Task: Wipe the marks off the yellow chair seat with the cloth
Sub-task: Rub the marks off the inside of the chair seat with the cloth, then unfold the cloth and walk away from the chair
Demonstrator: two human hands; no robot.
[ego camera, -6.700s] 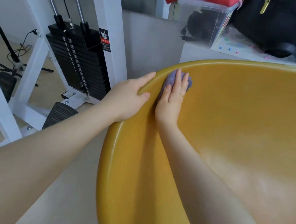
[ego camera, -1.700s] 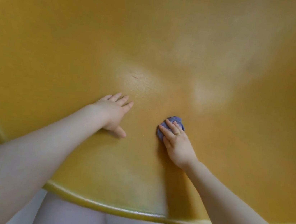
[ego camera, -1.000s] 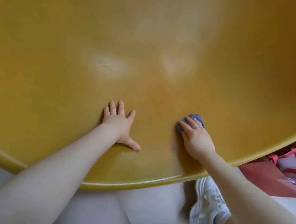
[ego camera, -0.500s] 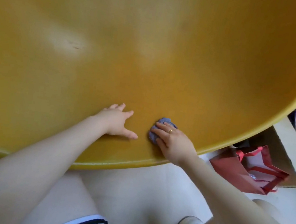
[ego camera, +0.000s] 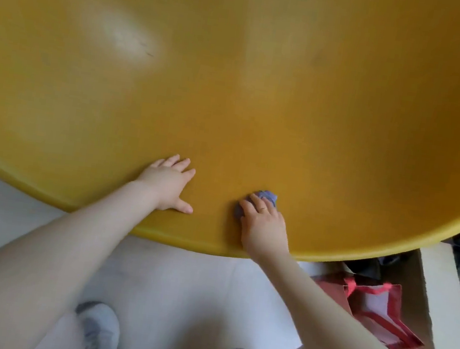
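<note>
The big yellow chair seat (ego camera: 259,119) fills the upper two thirds of the head view like a shallow bowl. A small dark mark (ego camera: 148,53) shows on a pale glossy patch at upper left. My right hand (ego camera: 264,225) presses a bunched blue-purple cloth (ego camera: 266,198) flat against the seat near its front rim, fingers over it. My left hand (ego camera: 167,183) lies flat on the seat to the left of the cloth, fingers spread, holding nothing.
The seat's front rim (ego camera: 184,243) curves just above my wrists. Below it lie a pale floor and my two white shoes (ego camera: 98,330). A red bag (ego camera: 374,313) and a cardboard box (ego camera: 436,307) stand at the lower right.
My right hand has slid the cloth along the seat near the front rim. My left hand stays flat beside it. The view has shifted, and both shoes now show below the rim.
</note>
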